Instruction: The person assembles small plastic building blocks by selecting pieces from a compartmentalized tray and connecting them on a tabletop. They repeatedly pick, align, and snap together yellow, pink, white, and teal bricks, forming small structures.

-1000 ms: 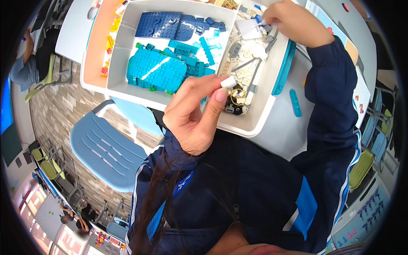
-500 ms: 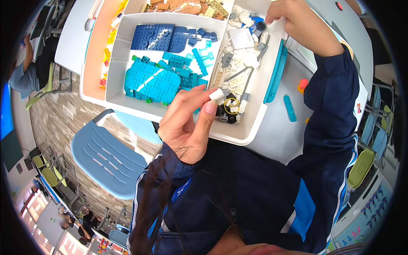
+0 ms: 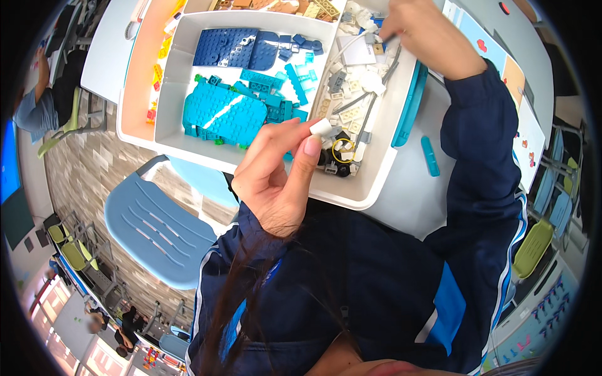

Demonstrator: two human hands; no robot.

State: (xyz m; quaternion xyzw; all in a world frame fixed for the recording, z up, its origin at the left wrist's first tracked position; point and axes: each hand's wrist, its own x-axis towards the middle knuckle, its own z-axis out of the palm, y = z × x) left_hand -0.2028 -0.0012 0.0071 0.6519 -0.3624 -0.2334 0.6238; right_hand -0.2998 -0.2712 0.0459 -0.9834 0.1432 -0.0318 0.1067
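Above the near part of the white sorting tray [image 3: 351,202], a small white toy brick [image 3: 320,128] was held up by the left hand [image 3: 273,178], pinched between thumb and index finger, with the remaining fingers curled toward the palm. The brick was short, almost as wide as it was long; its slightly longer axis appeared to be laid from left to right, and its free end was turned away from the fingers, toward the right-hand compartment. Which face carried studs or a socket could not be told. Over the far end of that compartment, the right hand [image 3: 419,36] was lowered with its fingers bent; a dark, blurred piece [image 3: 390,39] was seen at the fingertips, but whether it was gripped could not be told. Near the front wall, a yellow ring [image 3: 343,151] and a black round piece [image 3: 343,169] were gathered; farther off, grey bricks [image 3: 337,81] and a white card [image 3: 357,51] were spread. The compartment was bounded on the left by an upright divider [image 3: 327,69], beyond which a turquoise plate [image 3: 226,113] was laid. Between the loose pieces and the right wall, a strip of floor was exposed. Outside, on the grey tabletop [image 3: 426,200], a long teal piece [image 3: 430,156] was laid lengthwise from near to far.
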